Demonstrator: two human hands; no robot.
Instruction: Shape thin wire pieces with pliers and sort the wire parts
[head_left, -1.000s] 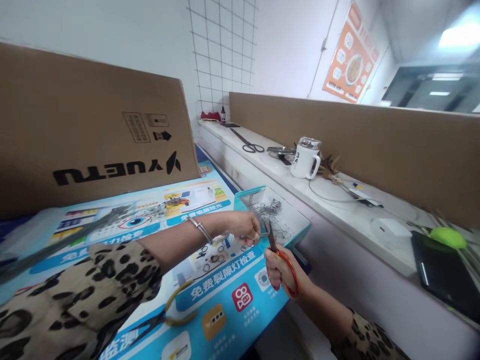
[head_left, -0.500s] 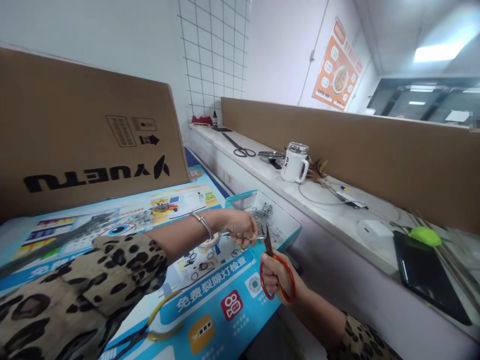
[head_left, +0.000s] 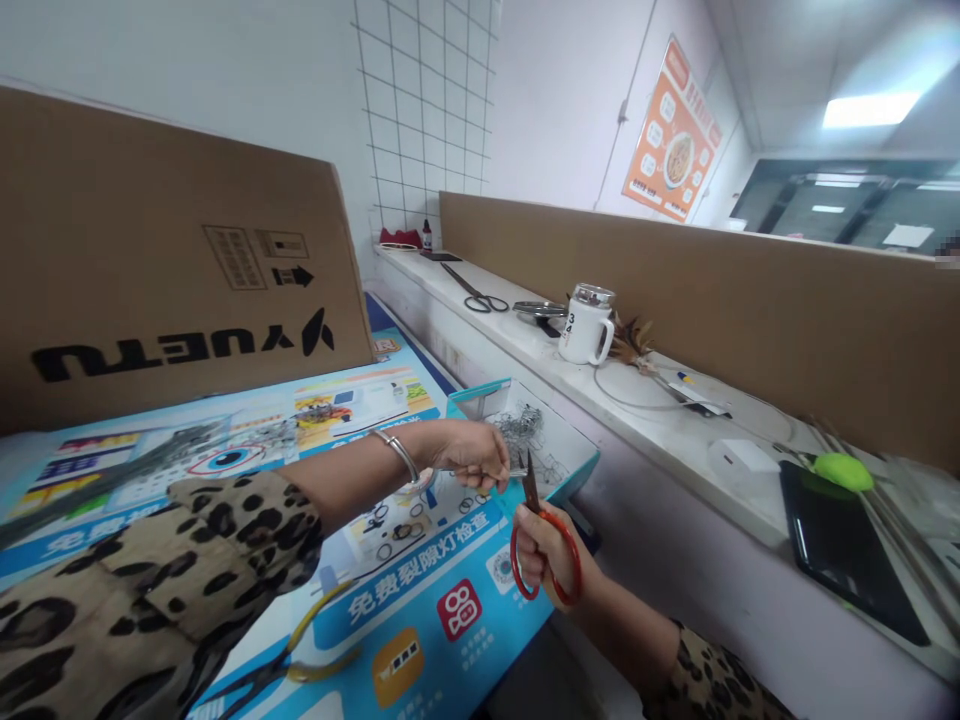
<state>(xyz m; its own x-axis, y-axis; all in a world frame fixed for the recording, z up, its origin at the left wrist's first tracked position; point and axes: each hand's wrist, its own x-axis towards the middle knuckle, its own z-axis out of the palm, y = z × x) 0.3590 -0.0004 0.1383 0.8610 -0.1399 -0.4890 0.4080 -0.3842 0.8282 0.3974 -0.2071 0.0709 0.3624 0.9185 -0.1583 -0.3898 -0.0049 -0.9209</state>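
Observation:
My left hand (head_left: pixel 471 453) reaches in from the left, a silver bangle on the wrist, fingers pinched on a thin metal piece (head_left: pixel 514 472) that sticks out to the right. My right hand (head_left: pixel 546 558) grips red-handled scissors (head_left: pixel 541 540), blades pointing up and touching the tip of that metal piece. Both hands hover over a blue printed poster (head_left: pixel 420 590) covering the table. Just behind them a shallow teal-edged tray (head_left: pixel 570 452) holds a tangle of small wire pieces (head_left: pixel 522 425).
Yellow-handled pliers (head_left: pixel 300 650) lie on the poster near me, with small rings (head_left: pixel 401 525) scattered beside them. A large cardboard box (head_left: pixel 165 270) stands at the left. The right ledge holds a white mug (head_left: pixel 585 325), black scissors (head_left: pixel 480 297), a white box (head_left: pixel 739 462) and a black tablet (head_left: pixel 847 545).
The view has shifted slightly left and both hands have drifted a little left and down. The scissors stay at the tip of the metal piece held in my left hand.

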